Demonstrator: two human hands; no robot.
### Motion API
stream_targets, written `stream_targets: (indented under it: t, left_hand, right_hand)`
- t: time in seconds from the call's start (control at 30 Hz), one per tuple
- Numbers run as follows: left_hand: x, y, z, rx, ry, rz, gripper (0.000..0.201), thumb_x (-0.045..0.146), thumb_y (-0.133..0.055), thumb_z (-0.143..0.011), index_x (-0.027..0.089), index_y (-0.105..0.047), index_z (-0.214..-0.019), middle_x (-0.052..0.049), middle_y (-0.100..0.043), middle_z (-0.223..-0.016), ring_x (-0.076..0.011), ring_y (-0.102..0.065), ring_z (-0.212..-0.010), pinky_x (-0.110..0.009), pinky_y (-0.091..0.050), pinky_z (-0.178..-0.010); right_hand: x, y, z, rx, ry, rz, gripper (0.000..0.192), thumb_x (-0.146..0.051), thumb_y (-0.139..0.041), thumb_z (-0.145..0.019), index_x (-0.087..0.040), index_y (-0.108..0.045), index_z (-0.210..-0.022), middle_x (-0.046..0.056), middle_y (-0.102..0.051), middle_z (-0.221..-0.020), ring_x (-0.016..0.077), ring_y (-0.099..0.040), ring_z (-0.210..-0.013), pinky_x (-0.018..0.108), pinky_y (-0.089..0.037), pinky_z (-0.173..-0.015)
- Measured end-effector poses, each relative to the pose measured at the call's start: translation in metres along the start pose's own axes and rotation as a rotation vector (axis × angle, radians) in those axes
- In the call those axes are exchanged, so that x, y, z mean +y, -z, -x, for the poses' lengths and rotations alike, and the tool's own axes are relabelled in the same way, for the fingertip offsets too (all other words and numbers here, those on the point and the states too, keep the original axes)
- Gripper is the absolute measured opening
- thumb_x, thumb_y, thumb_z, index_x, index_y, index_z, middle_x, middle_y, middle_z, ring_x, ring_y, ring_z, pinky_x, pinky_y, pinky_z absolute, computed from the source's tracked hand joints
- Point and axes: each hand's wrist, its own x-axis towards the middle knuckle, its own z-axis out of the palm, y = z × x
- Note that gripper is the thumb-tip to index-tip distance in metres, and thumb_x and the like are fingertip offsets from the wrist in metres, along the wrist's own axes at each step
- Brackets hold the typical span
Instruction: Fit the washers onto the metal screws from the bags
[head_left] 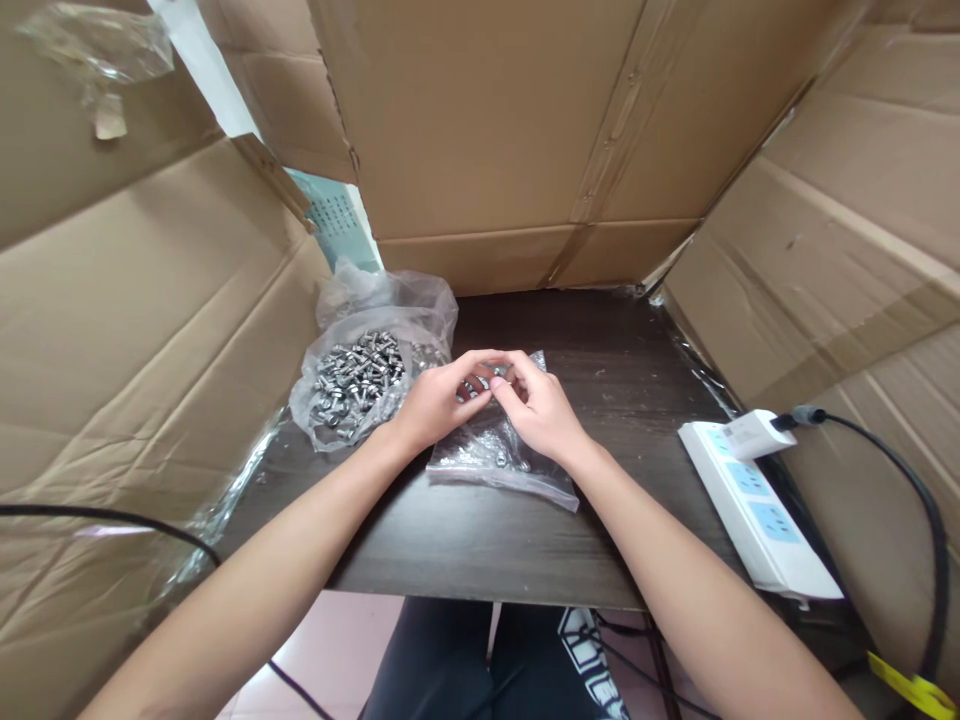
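My left hand (441, 402) and my right hand (545, 408) meet at the fingertips above a flat clear plastic bag (469, 458). The fingers of both are curled in and pressed together, thumbs towards each other. Whatever small piece they may grip is too hidden to make out. Small shiny metal parts (501, 460) show through the flat bag's film, and others glint between my fingers. Just left of my left hand, an open clear bag holds a heap of small metal screws (360, 380).
Cardboard walls (510, 130) surround the dark wooden table (487, 550) on the left, back and right. A white power strip (757, 510) with a plugged-in adapter (754, 435) lies at the right. A black cable (112, 515) runs across the left side.
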Motion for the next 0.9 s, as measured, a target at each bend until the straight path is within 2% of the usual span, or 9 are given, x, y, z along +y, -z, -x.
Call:
stream_targets:
  t: [0.13,0.23,0.33,0.4,0.47,0.57,0.67,0.77,0.9]
  left_hand:
    - [0.001,-0.001,-0.002,0.007,-0.024,0.029,0.038,0.017,-0.066,-0.094,0.018,-0.060,-0.132,-0.004,-0.078,-0.107,-0.0133,-0.076,-0.090,-0.022,-0.061,-0.080]
    - [0.002,0.000,-0.003,0.022,-0.045,0.016,0.022,0.020,-0.066,-0.095,0.017,-0.068,-0.117,-0.005,-0.079,-0.107,-0.0146,-0.077,-0.091,-0.024,-0.062,-0.083]
    - [0.002,0.001,-0.003,0.043,-0.061,-0.042,0.013,0.022,-0.066,-0.095,0.017,-0.073,-0.105,-0.005,-0.080,-0.101,-0.0155,-0.077,-0.087,-0.026,-0.062,-0.082]
    - [0.001,0.002,-0.003,0.071,-0.064,-0.064,0.012,0.022,-0.067,-0.095,0.018,-0.076,-0.103,-0.004,-0.080,-0.099,-0.0159,-0.077,-0.085,-0.026,-0.062,-0.081]
    - [0.001,0.000,-0.003,0.110,-0.051,-0.054,0.011,0.023,-0.068,-0.095,0.019,-0.077,-0.101,-0.004,-0.081,-0.096,-0.0156,-0.076,-0.083,-0.025,-0.061,-0.078]
    - [0.000,-0.003,-0.003,0.122,-0.047,-0.035,0.008,0.019,-0.068,-0.094,0.017,-0.076,-0.096,-0.002,-0.080,-0.091,-0.0140,-0.075,-0.079,-0.023,-0.059,-0.075]
    - [0.000,-0.004,-0.003,0.085,-0.057,-0.067,0.011,0.015,-0.064,-0.094,0.016,-0.073,-0.099,-0.004,-0.078,-0.092,-0.0134,-0.072,-0.077,-0.023,-0.057,-0.072]
    - [0.002,0.000,-0.003,0.039,-0.006,-0.141,0.015,0.016,-0.061,-0.092,0.018,-0.073,-0.101,-0.005,-0.076,-0.095,-0.0148,-0.070,-0.077,-0.025,-0.055,-0.071]
    - [0.006,0.007,-0.003,-0.198,0.042,-0.266,0.018,0.022,-0.067,-0.087,0.020,-0.074,-0.103,-0.004,-0.074,-0.090,-0.0190,-0.068,-0.078,-0.030,-0.054,-0.073]
  right_hand:
    - [0.003,-0.001,-0.001,0.002,-0.009,-0.098,0.028,-0.027,-0.056,-0.090,-0.023,-0.056,-0.118,-0.001,-0.058,-0.081,0.0155,-0.058,-0.068,0.030,-0.047,-0.065]
    - [0.004,0.000,-0.002,0.024,-0.024,-0.115,0.031,-0.027,-0.059,-0.088,-0.023,-0.057,-0.119,-0.001,-0.059,-0.083,0.0145,-0.057,-0.067,0.030,-0.047,-0.066]
    - [0.004,0.002,-0.002,0.041,-0.025,-0.105,0.032,-0.030,-0.061,-0.089,-0.022,-0.059,-0.119,-0.002,-0.058,-0.078,0.0139,-0.054,-0.064,0.029,-0.045,-0.063]
    - [0.003,0.003,-0.002,0.044,-0.029,-0.083,0.022,-0.035,-0.057,-0.094,-0.022,-0.063,-0.110,-0.002,-0.057,-0.072,0.0145,-0.053,-0.062,0.029,-0.043,-0.062]
    - [0.002,0.004,-0.002,0.041,-0.045,-0.072,0.024,-0.040,-0.050,-0.098,-0.022,-0.066,-0.100,-0.002,-0.055,-0.066,0.0151,-0.052,-0.061,0.029,-0.042,-0.061]
    - [0.004,0.002,-0.002,0.002,-0.070,-0.118,0.025,-0.041,-0.048,-0.098,-0.022,-0.064,-0.102,-0.003,-0.054,-0.063,0.0149,-0.052,-0.057,0.029,-0.041,-0.059]
    - [0.007,0.002,-0.003,0.004,-0.072,-0.098,0.020,-0.034,-0.052,-0.094,-0.022,-0.062,-0.105,-0.003,-0.057,-0.066,0.0154,-0.054,-0.059,0.030,-0.043,-0.061]
    - [0.010,0.004,-0.004,0.055,-0.067,0.015,0.019,-0.024,-0.054,-0.085,-0.022,-0.063,-0.102,-0.003,-0.058,-0.067,0.0157,-0.055,-0.061,0.030,-0.043,-0.064]
    - [0.011,0.007,-0.005,0.117,-0.065,0.067,0.023,-0.019,-0.053,-0.080,-0.022,-0.064,-0.100,-0.003,-0.057,-0.066,0.0150,-0.053,-0.058,0.030,-0.041,-0.063]
